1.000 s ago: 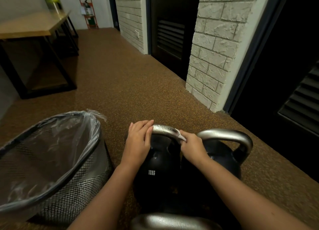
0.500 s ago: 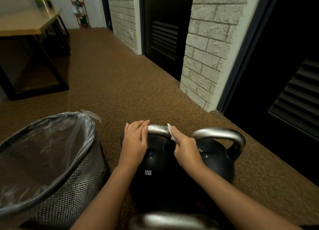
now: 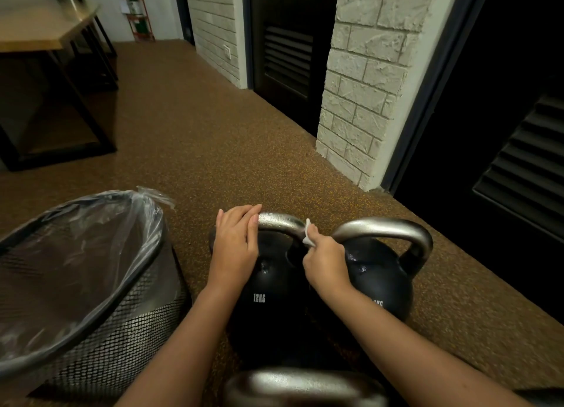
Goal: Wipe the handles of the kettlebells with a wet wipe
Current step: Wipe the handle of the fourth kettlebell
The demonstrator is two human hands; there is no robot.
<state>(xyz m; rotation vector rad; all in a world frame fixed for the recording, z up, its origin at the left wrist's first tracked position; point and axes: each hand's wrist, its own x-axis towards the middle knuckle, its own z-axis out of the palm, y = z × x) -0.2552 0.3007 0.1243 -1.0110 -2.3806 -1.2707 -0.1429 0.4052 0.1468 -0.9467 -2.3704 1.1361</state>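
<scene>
Two black kettlebells with silver handles stand side by side on the floor. The left kettlebell (image 3: 268,287) is marked 12KG, and my left hand (image 3: 235,245) rests over the left end of its handle (image 3: 280,220). My right hand (image 3: 328,264) pinches a small white wet wipe (image 3: 307,231) against the right end of that handle. The right kettlebell (image 3: 381,272) has its handle (image 3: 384,226) free of both hands. A third kettlebell handle (image 3: 305,387) shows at the bottom edge, with its body hidden.
A black mesh waste bin (image 3: 100,324) lined with a clear bag stands close on the left. A white brick pillar (image 3: 366,86) and dark louvred doors (image 3: 518,168) line the right side. A wooden table (image 3: 39,31) with black legs stands at the far left.
My right hand with the wipe has slid down the right end of the left kettlebell's handle. My left hand has stayed on the handle's left end.
</scene>
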